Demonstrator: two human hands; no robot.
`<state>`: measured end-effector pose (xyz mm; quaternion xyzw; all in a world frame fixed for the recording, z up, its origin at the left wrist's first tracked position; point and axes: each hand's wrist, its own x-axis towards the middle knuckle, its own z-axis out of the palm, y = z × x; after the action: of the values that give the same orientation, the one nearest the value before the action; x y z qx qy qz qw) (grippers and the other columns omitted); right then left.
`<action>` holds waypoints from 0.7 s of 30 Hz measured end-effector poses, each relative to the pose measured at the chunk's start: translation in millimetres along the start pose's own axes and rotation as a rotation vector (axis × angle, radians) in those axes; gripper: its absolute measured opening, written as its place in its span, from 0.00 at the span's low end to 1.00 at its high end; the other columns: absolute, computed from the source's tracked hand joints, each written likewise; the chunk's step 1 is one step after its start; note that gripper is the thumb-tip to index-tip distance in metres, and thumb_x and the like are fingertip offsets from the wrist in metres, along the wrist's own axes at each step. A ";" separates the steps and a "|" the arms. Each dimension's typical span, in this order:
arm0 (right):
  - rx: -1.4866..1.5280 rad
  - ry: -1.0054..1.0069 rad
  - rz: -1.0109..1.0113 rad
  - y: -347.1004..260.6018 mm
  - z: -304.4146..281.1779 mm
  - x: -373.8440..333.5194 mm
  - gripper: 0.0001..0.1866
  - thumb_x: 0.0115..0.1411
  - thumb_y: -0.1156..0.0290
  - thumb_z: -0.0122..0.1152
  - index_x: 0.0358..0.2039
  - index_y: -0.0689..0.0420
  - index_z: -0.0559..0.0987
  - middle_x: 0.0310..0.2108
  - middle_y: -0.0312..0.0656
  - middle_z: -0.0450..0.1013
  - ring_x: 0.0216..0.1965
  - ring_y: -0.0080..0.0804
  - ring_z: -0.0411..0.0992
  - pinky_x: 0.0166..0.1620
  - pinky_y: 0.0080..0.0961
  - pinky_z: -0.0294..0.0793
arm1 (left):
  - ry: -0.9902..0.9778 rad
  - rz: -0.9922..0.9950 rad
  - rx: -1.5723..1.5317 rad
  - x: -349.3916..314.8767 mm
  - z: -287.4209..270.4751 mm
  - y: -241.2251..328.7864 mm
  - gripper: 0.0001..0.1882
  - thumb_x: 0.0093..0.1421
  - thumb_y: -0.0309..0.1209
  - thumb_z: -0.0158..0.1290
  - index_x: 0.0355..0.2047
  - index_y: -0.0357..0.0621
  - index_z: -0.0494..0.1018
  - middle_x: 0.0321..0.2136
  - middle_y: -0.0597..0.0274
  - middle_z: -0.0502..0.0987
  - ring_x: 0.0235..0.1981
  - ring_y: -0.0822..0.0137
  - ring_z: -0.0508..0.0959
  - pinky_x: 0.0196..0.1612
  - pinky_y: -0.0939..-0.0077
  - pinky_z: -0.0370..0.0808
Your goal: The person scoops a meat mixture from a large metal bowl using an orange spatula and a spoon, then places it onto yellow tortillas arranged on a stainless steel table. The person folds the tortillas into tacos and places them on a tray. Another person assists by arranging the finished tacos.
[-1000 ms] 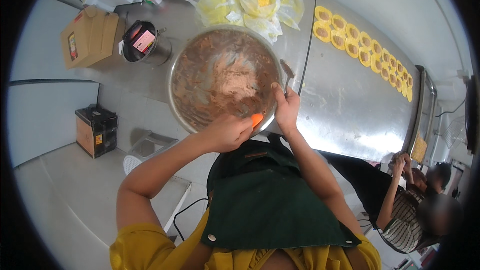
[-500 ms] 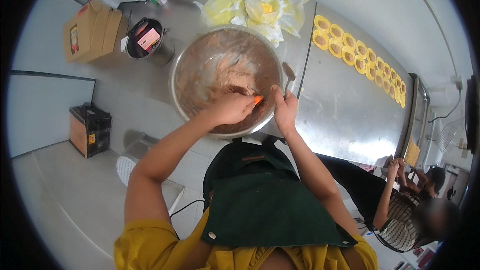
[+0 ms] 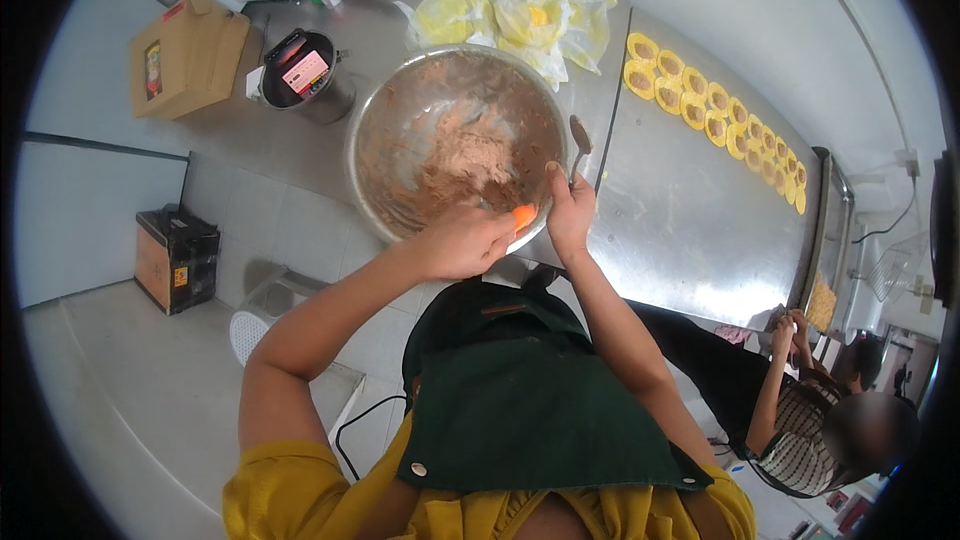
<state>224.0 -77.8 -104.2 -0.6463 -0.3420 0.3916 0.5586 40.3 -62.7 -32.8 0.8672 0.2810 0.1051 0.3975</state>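
Note:
A big steel mixing bowl stands in front of me, with a pinkish-brown paste heaped in it and smeared over its walls. My left hand is closed at the bowl's near rim, gripping a tool of which only a bright orange part shows; its other end is hidden. At the right rim my right hand is closed around a metal spoon, its paste-coated head pointing up outside the bowl. The right thumb lies against the rim.
Yellow-stained plastic bags lie behind the bowl. To the left stand a steel pot with a phone and a cardboard box. Filled yellow rounds line the steel table at right. Another person works beyond.
My left hand has come toward me, from inside the bowl to its near rim, and more of the orange part shows. The right hand keeps its grip on the spoon.

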 end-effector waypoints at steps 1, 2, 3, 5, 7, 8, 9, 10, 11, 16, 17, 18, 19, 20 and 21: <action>-0.058 0.001 0.000 -0.2 -0.6 1.9 0.19 0.61 0.58 0.56 0.24 0.63 0.75 0.17 0.31 0.64 0.22 0.18 0.59 0.26 0.21 0.61 | 0.009 0.007 -0.027 -3.5 -5.6 -1.5 0.11 0.62 0.34 0.45 0.29 0.39 0.68 0.22 0.48 0.72 0.25 0.47 0.73 0.30 0.56 0.69; -0.116 0.002 -0.001 -1.1 -2.4 3.1 0.20 0.61 0.57 0.56 0.25 0.64 0.75 0.17 0.31 0.64 0.22 0.18 0.59 0.27 0.21 0.61 | 0.017 0.014 -0.054 -7.6 -11.6 -2.9 0.11 0.62 0.34 0.44 0.29 0.39 0.68 0.21 0.49 0.71 0.24 0.49 0.73 0.30 0.58 0.69; -0.173 0.005 -0.002 -1.3 -4.9 4.3 0.20 0.61 0.57 0.56 0.25 0.64 0.75 0.17 0.32 0.64 0.22 0.19 0.59 0.27 0.22 0.62 | 0.025 0.022 -0.081 -12.0 -17.3 -4.2 0.12 0.63 0.35 0.44 0.29 0.38 0.68 0.21 0.50 0.71 0.23 0.51 0.73 0.29 0.59 0.69; -0.198 -0.014 -0.021 5.4 -14.2 14.0 0.20 0.60 0.56 0.57 0.28 0.65 0.75 0.16 0.36 0.65 0.22 0.21 0.62 0.27 0.24 0.63 | 0.153 -0.008 -0.273 -22.4 -24.9 -8.6 0.13 0.64 0.36 0.44 0.30 0.39 0.69 0.19 0.57 0.69 0.20 0.62 0.69 0.25 0.68 0.66; -0.381 -0.021 -0.002 -4.6 -30.3 22.5 0.19 0.61 0.56 0.56 0.33 0.63 0.75 0.16 0.41 0.67 0.21 0.27 0.65 0.27 0.27 0.65 | 0.235 -0.145 -0.504 -31.9 -28.8 -10.3 0.13 0.65 0.37 0.44 0.31 0.39 0.70 0.18 0.64 0.66 0.18 0.71 0.64 0.23 0.76 0.62; -0.549 -0.017 0.026 -22.9 -40.5 24.0 0.18 0.62 0.56 0.54 0.36 0.62 0.75 0.16 0.43 0.68 0.21 0.30 0.68 0.27 0.29 0.66 | 0.253 -0.269 -0.639 -36.3 -29.5 -10.2 0.14 0.65 0.37 0.44 0.32 0.39 0.71 0.18 0.68 0.64 0.18 0.76 0.62 0.22 0.80 0.59; -0.717 -0.010 0.054 -41.4 -48.7 23.8 0.17 0.63 0.57 0.53 0.39 0.60 0.75 0.16 0.45 0.69 0.21 0.34 0.70 0.27 0.31 0.67 | 0.269 -0.392 -0.774 -37.7 -31.1 -9.8 0.14 0.65 0.38 0.44 0.33 0.40 0.72 0.17 0.71 0.62 0.18 0.80 0.59 0.21 0.83 0.57; -0.770 -0.031 -0.037 -56.2 -55.5 19.9 0.15 0.63 0.59 0.53 0.41 0.57 0.75 0.17 0.46 0.70 0.22 0.38 0.71 0.28 0.33 0.68 | 0.289 -0.485 -0.840 -36.9 -36.0 -3.2 0.15 0.66 0.38 0.43 0.32 0.39 0.72 0.17 0.76 0.60 0.17 0.84 0.55 0.20 0.87 0.51; -0.828 -0.050 -0.124 -71.2 -63.2 12.4 0.13 0.62 0.62 0.52 0.44 0.54 0.74 0.19 0.47 0.71 0.24 0.42 0.72 0.28 0.35 0.69 | 0.282 -0.512 -0.871 -35.7 -37.9 -3.2 0.15 0.65 0.38 0.44 0.32 0.39 0.72 0.17 0.77 0.59 0.17 0.84 0.54 0.19 0.87 0.51; -0.964 -0.352 -0.657 -112.0 -71.4 -29.0 0.21 0.53 0.74 0.58 0.48 0.41 0.75 0.27 0.39 0.72 0.25 0.41 0.74 0.26 0.34 0.73 | 0.224 -0.520 -0.888 -26.0 -50.3 0.8 0.15 0.65 0.39 0.44 0.31 0.40 0.72 0.16 0.79 0.56 0.16 0.85 0.53 0.18 0.86 0.50; -0.998 -0.370 -0.694 -114.6 -70.1 -32.5 0.22 0.53 0.74 0.58 0.49 0.40 0.75 0.26 0.39 0.71 0.24 0.40 0.73 0.26 0.33 0.73 | 0.218 -0.503 -0.869 -23.6 -51.9 1.2 0.16 0.65 0.39 0.44 0.30 0.40 0.72 0.16 0.78 0.57 0.16 0.84 0.54 0.18 0.85 0.51; -1.032 -0.388 -0.730 -116.6 -69.4 -35.0 0.23 0.53 0.74 0.58 0.49 0.40 0.75 0.25 0.38 0.70 0.23 0.38 0.73 0.25 0.32 0.73 | 0.212 -0.486 -0.849 -20.9 -52.8 1.3 0.16 0.65 0.39 0.44 0.30 0.40 0.72 0.16 0.78 0.57 0.16 0.84 0.54 0.19 0.85 0.51; -1.065 -0.406 -0.767 -118.2 -69.0 -36.4 0.23 0.52 0.74 0.58 0.50 0.40 0.75 0.23 0.37 0.69 0.23 0.37 0.72 0.24 0.31 0.72 | 0.206 -0.469 -0.829 -19.1 -53.5 1.1 0.16 0.65 0.39 0.44 0.30 0.40 0.72 0.16 0.77 0.57 0.17 0.84 0.54 0.19 0.84 0.51; -1.081 -0.400 -0.795 -118.3 -69.3 -35.8 0.25 0.51 0.75 0.58 0.50 0.40 0.74 0.23 0.37 0.68 0.22 0.36 0.72 0.24 0.30 0.73 | 0.212 -0.456 -0.793 -17.3 -53.2 0.1 0.16 0.65 0.39 0.44 0.29 0.40 0.72 0.16 0.77 0.58 0.17 0.83 0.55 0.19 0.83 0.53; -1.097 -0.393 -0.823 -117.2 -69.5 -33.9 0.26 0.50 0.76 0.58 0.51 0.40 0.74 0.22 0.36 0.67 0.21 0.35 0.72 0.24 0.29 0.73 | 0.218 -0.443 -0.757 -15.0 -52.1 -1.8 0.16 0.65 0.39 0.44 0.28 0.40 0.72 0.16 0.76 0.59 0.18 0.82 0.57 0.20 0.82 0.54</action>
<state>269.6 -122.5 20.9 -0.5700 -0.8004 0.0297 0.1833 6.1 -37.5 1.0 0.5635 0.4417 0.2036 0.6677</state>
